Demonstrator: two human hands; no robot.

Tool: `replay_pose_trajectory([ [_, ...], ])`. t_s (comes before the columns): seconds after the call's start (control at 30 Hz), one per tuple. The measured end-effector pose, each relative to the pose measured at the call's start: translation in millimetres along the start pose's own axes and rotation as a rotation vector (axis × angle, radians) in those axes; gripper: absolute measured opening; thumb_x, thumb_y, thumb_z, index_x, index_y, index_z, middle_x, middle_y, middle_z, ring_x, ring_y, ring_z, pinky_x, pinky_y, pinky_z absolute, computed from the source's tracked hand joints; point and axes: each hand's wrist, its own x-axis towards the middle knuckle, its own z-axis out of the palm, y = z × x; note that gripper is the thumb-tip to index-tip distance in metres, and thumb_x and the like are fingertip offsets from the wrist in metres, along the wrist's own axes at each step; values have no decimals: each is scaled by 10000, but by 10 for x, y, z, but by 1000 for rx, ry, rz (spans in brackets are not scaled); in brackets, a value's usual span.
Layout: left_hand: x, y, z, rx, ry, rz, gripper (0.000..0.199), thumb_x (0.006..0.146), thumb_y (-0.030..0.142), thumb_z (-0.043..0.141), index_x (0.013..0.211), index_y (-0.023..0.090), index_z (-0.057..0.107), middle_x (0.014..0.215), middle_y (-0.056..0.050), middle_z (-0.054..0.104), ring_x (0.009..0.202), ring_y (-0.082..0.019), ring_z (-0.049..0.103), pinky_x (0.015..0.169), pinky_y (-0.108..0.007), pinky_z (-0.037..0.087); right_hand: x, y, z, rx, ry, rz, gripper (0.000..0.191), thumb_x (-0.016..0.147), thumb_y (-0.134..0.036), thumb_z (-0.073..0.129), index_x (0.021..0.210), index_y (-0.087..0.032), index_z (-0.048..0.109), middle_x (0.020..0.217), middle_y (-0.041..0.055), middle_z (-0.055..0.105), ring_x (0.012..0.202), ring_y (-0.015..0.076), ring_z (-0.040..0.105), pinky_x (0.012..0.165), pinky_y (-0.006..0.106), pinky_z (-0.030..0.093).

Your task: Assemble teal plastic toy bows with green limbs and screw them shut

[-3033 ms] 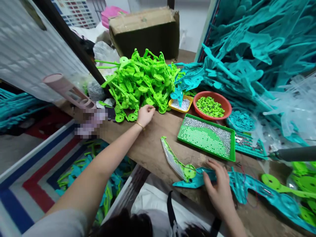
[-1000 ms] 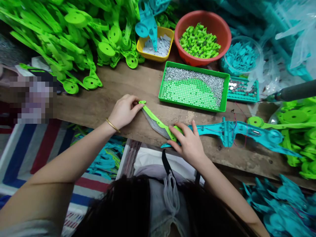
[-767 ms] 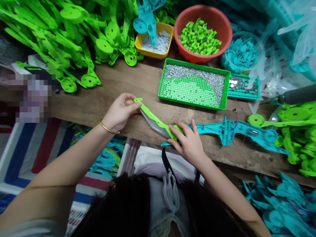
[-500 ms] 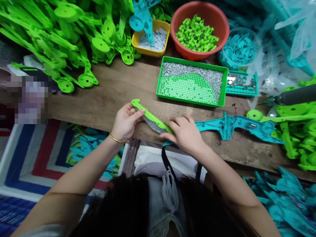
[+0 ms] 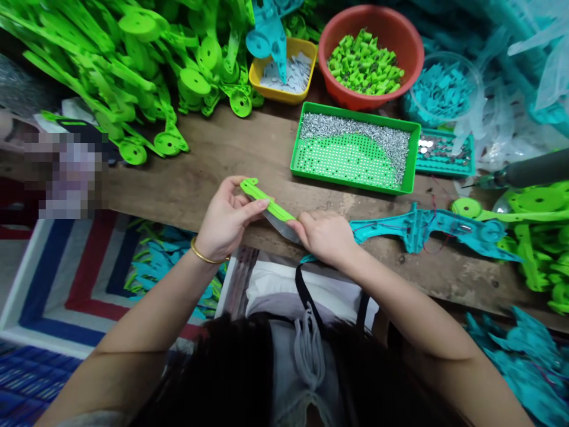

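A slim lime-green plastic part (image 5: 272, 204) with a greyish translucent strip along its lower side is held at a slant above the bench's front edge. My left hand (image 5: 227, 219) pinches its upper left end between thumb and fingers. My right hand (image 5: 329, 236) is closed round its lower right end and hides that end. Just right of my right hand lies a long turquoise part (image 5: 415, 228) with thin dark red wires. Behind the hands stands a green perforated tray (image 5: 351, 185) of small silvery pieces.
Green parts (image 5: 195, 83) are heaped at the back left. A yellow tub (image 5: 284, 95), red bowl (image 5: 371, 102) and clear round container (image 5: 475, 89) stand behind the tray. A dark tool (image 5: 533, 171) points in from the right. Below left is a striped bin (image 5: 84, 284).
My right hand's fingers have curled in more tightly round the green part's lower end. The whole view has shifted slightly, so the bench things appear further right.
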Motion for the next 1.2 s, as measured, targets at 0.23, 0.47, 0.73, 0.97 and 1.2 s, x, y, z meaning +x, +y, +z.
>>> replay_pose_trajectory([
  [0.23, -19, 56, -44, 73, 153, 183, 304, 677, 336, 795, 848, 202, 583, 796, 17, 621, 711, -92, 616, 708, -227, 533, 326, -267, -221, 470, -1, -10, 377, 1004, -459, 400, 1061, -159, 621, 976, 69, 716, 827, 170, 638, 672, 261, 371],
  [0.47, -48, 52, -25, 88, 219, 252, 329, 691, 393, 801, 866, 207, 592, 795, 15, 638, 756, -110, 627, 728, -240, 525, 346, -162, -280, 570, -58, -16, 327, 977, -427, 487, 1081, -155, 637, 964, 59, 715, 821, 152, 623, 701, 253, 386],
  [0.73, -169, -155, 64, 44, -158, 146, 454, 605, 435, 872, 922, 188, 660, 841, -12, 700, 756, -154, 666, 701, -275, 556, -70, 93, -412, 272, -183, -123, 327, 982, -387, 483, 1079, -133, 666, 1033, 118, 719, 994, 243, 636, 865, 345, 382],
  [0.97, -265, -149, 173, 330, -142, 281, 257, 672, 337, 815, 802, 153, 692, 848, -55, 719, 816, -193, 675, 773, -302, 565, -97, 96, -354, 336, -161, -160, 274, 974, -311, 502, 1108, -122, 648, 1061, 121, 707, 1006, 234, 617, 876, 357, 356],
  [1.2, -243, -161, 219, 338, -65, 344, 230, 690, 334, 784, 781, 150, 680, 818, -48, 711, 787, -181, 670, 744, -293, 565, -69, 158, -279, 405, -93, -195, 241, 963, -289, 526, 1101, -134, 649, 1042, 102, 706, 1009, 215, 611, 909, 355, 362],
])
